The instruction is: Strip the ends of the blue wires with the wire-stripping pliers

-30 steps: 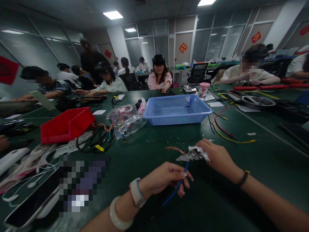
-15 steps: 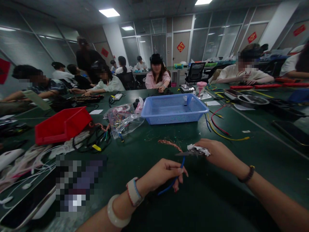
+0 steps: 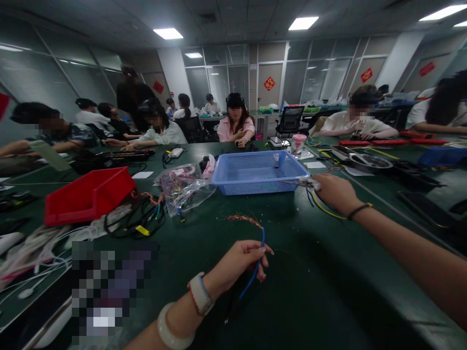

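Right hand: swung toward the desk's far edge, gripping your metal tool.
Left hand: pinching the blue wire.
Copper strands: you'd best keep them bunched.

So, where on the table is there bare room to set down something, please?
The table looks mostly bare between the blue wire in the left hand and the right forearm; a smaller patch separates that hand from the plastic bag. Crowded: the left side, with red bin and white earphones.

Blue wire, bare Cu strands, L hand
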Available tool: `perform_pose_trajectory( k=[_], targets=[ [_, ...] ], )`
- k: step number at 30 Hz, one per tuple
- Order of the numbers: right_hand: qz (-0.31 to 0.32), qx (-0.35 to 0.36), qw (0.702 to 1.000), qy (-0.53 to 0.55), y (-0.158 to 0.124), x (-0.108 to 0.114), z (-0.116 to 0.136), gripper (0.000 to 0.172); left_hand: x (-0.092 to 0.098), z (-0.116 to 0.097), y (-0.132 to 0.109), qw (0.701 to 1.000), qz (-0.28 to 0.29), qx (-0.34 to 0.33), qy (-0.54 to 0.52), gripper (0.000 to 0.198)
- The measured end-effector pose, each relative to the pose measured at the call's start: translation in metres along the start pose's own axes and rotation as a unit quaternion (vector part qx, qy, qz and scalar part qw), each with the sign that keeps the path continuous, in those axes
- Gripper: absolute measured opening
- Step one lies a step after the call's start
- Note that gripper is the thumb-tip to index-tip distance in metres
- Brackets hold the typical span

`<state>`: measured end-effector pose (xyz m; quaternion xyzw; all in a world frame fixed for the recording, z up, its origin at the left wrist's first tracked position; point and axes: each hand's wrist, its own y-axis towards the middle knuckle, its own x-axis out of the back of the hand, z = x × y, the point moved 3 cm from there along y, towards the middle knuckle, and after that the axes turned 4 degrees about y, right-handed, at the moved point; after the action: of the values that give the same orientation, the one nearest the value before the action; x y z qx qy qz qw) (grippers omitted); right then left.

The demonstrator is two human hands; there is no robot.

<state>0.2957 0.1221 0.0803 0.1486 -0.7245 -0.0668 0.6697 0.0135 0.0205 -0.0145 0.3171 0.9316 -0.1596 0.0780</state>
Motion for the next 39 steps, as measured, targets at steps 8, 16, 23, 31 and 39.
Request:
perform_pose_trajectory(
  k=[8,16,23,31,39],
  targets=[
    [-0.034,-0.008,0.996,-0.088,0.071,0.020,-0.016,0.032,0.001,0.001,-0.001,1.000,-0.016,-0.005,0.007,0.027],
    [-0.065,0.054,0.987,-0.140,0.076,0.030,-0.002,0.042,-0.001,0.002,-0.001,1.000,-0.003,-0.003,0.014,0.031],
    [-0.060,0.071,0.986,-0.137,0.079,0.045,0.011,0.049,-0.001,0.001,-0.001,1.000,0.007,-0.011,0.013,0.029],
    [-0.063,0.083,0.991,-0.085,0.040,0.050,0.039,0.032,-0.001,0.000,0.000,1.000,0.011,-0.013,-0.004,0.029],
    [-0.012,0.095,0.995,-0.002,-0.040,0.019,0.055,0.036,-0.004,-0.004,-0.002,0.998,0.014,-0.037,-0.040,0.028]
  ],
)
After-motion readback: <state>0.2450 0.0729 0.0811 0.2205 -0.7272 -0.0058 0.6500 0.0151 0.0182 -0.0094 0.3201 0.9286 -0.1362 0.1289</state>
